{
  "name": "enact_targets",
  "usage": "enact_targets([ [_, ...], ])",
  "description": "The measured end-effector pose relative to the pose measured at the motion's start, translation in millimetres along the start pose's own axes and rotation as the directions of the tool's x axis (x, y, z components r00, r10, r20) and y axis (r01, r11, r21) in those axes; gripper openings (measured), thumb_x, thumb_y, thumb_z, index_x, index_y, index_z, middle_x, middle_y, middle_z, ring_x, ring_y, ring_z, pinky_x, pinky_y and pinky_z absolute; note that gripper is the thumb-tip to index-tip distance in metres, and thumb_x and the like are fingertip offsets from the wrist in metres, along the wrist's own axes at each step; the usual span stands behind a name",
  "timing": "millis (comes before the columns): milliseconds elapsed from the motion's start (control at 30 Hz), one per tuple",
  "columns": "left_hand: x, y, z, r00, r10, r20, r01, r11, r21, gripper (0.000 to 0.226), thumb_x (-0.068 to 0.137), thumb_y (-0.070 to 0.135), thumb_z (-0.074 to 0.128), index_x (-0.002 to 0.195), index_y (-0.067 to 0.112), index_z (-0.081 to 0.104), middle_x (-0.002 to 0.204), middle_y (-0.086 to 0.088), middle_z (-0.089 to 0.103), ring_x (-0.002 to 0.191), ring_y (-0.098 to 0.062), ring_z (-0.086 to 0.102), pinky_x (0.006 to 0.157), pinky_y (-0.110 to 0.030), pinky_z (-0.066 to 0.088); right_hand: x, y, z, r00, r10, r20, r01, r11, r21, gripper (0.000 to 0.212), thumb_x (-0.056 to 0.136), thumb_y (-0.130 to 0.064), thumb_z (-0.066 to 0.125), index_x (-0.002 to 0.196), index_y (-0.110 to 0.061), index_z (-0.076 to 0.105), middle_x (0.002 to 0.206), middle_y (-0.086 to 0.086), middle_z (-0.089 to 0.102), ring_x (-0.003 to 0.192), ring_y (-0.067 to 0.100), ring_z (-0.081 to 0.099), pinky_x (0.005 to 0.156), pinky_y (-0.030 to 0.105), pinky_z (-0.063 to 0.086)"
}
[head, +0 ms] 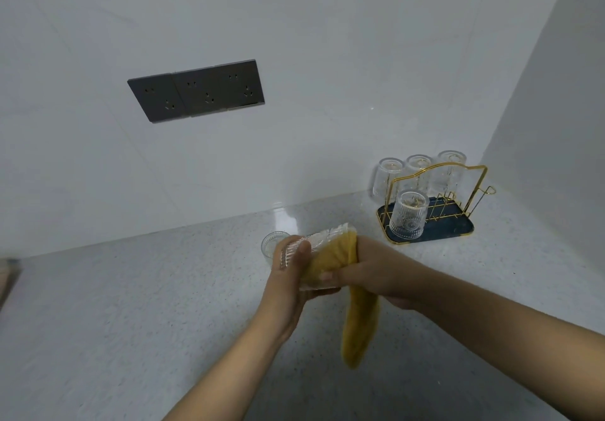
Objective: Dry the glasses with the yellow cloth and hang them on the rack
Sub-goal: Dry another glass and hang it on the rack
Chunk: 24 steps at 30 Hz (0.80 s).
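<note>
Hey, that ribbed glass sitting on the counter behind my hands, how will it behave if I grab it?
The ribbed glass stands upright, so probably stable. Its grooves likely aid grip, though it may be wet and slippery. Being glass on a hard counter, it's probably fragile.

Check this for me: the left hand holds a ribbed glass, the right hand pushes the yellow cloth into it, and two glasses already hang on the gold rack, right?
Not quite. The head view shows four glasses on the gold rack, not two. The rest stands: the left hand holds the ribbed glass while the right hand pushes the yellow cloth into it.
</note>
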<state>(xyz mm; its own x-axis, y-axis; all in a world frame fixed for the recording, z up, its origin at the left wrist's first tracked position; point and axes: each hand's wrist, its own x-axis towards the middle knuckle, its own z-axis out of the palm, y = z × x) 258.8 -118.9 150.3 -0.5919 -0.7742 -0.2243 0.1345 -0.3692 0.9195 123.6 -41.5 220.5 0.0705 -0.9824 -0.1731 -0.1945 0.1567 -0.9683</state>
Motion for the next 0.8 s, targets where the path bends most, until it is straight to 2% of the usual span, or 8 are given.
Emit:
enact_targets([
  [100, 0.7, 3.5, -12.6, 0.992, -0.078, 0.099, 0.071, 0.995, 0.069, 0.110, 0.050, 0.063, 0.085, 0.133, 0.005, 0.043, 0.124, -0.021, 0.062, 0.108, -0.036, 0.066, 0.082, -0.047, 0.057, 2.9, -9.1, -12.8, 0.999, 0.029, -0.025, -0.033, 0.980, -0.196, 0.016, 0.078, -0.009, 0.069, 0.093, -0.005, 0.065, 0.089, 0.010, 0.069, 0.082, 0.020, 0.067, 0.073, 0.022, 0.054],
  [233, 6.9, 18.3, -16.9, 0.925, -0.262, 0.276, 0.158, 0.925, 0.346, 0.105, 0.049, 0.041, 0.091, 0.138, 0.012, 0.043, 0.124, -0.013, 0.064, 0.110, -0.028, 0.065, 0.094, -0.039, 0.054, 5.7, -17.1, -29.8, 0.991, 0.071, 0.113, -0.036, 0.958, -0.286, 0.013, 0.073, -0.013, 0.075, 0.082, -0.015, 0.065, 0.078, -0.006, 0.067, 0.074, 0.008, 0.067, 0.067, 0.016, 0.054],
  [333, 6.9, 16.6, -11.7, 0.884, -0.302, 0.358, 0.266, 0.953, 0.146, 0.103, 0.050, 0.041, 0.093, 0.134, 0.002, 0.048, 0.123, -0.022, 0.063, 0.106, -0.035, 0.065, 0.085, -0.041, 0.056, 12.3, -14.3, -31.1, 1.000, 0.009, 0.023, -0.001, 0.943, -0.333, 0.016, 0.073, -0.022, 0.075, 0.083, -0.012, 0.069, 0.082, 0.000, 0.070, 0.080, 0.012, 0.067, 0.076, 0.021, 0.055],
  [400, 5.7, 16.6, -9.0, 0.910, -0.275, 0.311, 0.297, 0.955, -0.025, 0.095, 0.049, 0.036, 0.094, 0.128, 0.001, 0.054, 0.115, -0.022, 0.065, 0.097, -0.035, 0.066, 0.078, -0.042, 0.058, 15.9, -7.6, -26.5, 0.973, -0.092, -0.210, 0.053, 0.981, -0.184, 0.006, 0.079, -0.021, 0.069, 0.085, -0.020, 0.072, 0.086, -0.005, 0.071, 0.084, 0.008, 0.066, 0.079, 0.019, 0.053],
  [500, 7.1, 21.5, -1.0, 0.961, -0.179, 0.209, 0.205, 0.973, -0.107, 0.050, 0.070, 0.031, 0.077, 0.111, 0.007, 0.064, 0.102, -0.016, 0.070, 0.090, -0.029, 0.068, 0.076, -0.040, 0.058, 13.1, -3.0, -17.1, 0.789, -0.103, -0.606, 0.256, 0.951, 0.172, 0.015, 0.086, -0.031, 0.057, 0.088, -0.031, 0.072, 0.091, -0.015, 0.071, 0.097, 0.006, 0.064, 0.086, 0.019, 0.051],
  [667, 15.5, 31.6, 21.0, 0.989, 0.144, -0.027, -0.146, 0.976, -0.164, 0.054, 0.076, 0.025, 0.074, 0.117, -0.008, 0.060, 0.117, -0.031, 0.062, 0.105, -0.039, 0.063, 0.089, -0.044, 0.053, 13.5, 3.4, 45.6, 0.778, -0.099, -0.621, 0.381, 0.860, 0.340, 0.026, 0.096, -0.034, 0.040, 0.112, -0.036, 0.061, 0.137, -0.010, 0.051, 0.127, 0.001, 0.043, 0.110, 0.026, 0.035],
  [733, 13.0, 27.6, 32.4, 0.988, 0.133, -0.074, -0.147, 0.963, -0.228, 0.056, 0.079, 0.019, 0.070, 0.122, -0.013, 0.054, 0.122, -0.036, 0.057, 0.109, -0.042, 0.062, 0.085, -0.042, 0.056, 20.1, 1.6, 54.0, 0.757, -0.081, -0.649, 0.412, 0.830, 0.377, 0.037, 0.097, -0.039, 0.035, 0.131, -0.029, 0.047, 0.142, -0.009, 0.045, 0.127, -0.004, 0.040, 0.102, 0.021, 0.042],
  [800, 11.2, 21.1, 36.4, 0.981, 0.145, -0.126, -0.172, 0.955, -0.243, 0.058, 0.079, 0.016, 0.069, 0.125, -0.014, 0.050, 0.122, -0.036, 0.056, 0.110, -0.044, 0.061, 0.079, -0.041, 0.058, 28.8, -4.2, 42.1, 0.789, 0.137, -0.599, 0.338, 0.718, 0.609, 0.043, 0.097, -0.041, 0.034, 0.133, -0.022, 0.047, 0.122, 0.003, 0.062, 0.103, -0.001, 0.060, 0.081, 0.019, 0.053],
])
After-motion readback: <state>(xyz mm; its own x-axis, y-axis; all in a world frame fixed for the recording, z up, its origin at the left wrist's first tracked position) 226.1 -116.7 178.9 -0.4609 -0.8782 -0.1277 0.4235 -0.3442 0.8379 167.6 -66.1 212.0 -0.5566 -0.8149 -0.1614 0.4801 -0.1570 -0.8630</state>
